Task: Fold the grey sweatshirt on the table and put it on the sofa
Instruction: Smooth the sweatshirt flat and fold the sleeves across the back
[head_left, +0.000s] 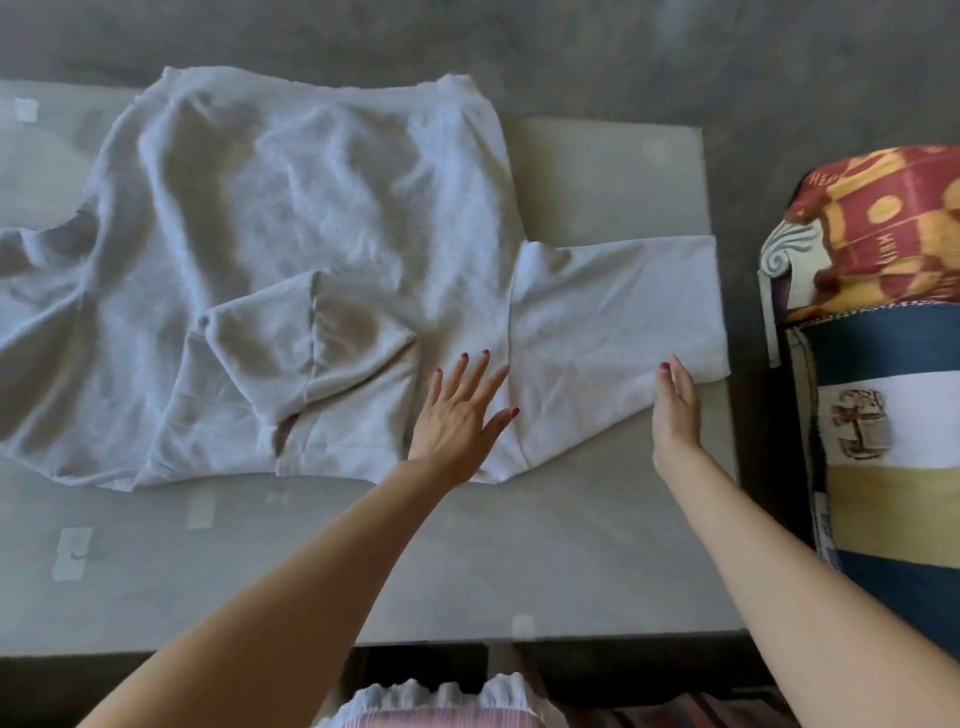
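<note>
- Bench: pale top, carries the sweatshirt across its far half
- Grey sweatshirt: spread flat and rumpled on the bench, one sleeve laid out toward the bench's right edge
- Sofa arm: just beyond the bench's right edge, under striped and patterned covers
- Left hand: fingers spread, palm flat on the sweatshirt's near hem
- Right hand: fingers straight, released, touching the sleeve's near edge

blurred "he.." lettering (partly readable) on the red-and-yellow blanket
</note>
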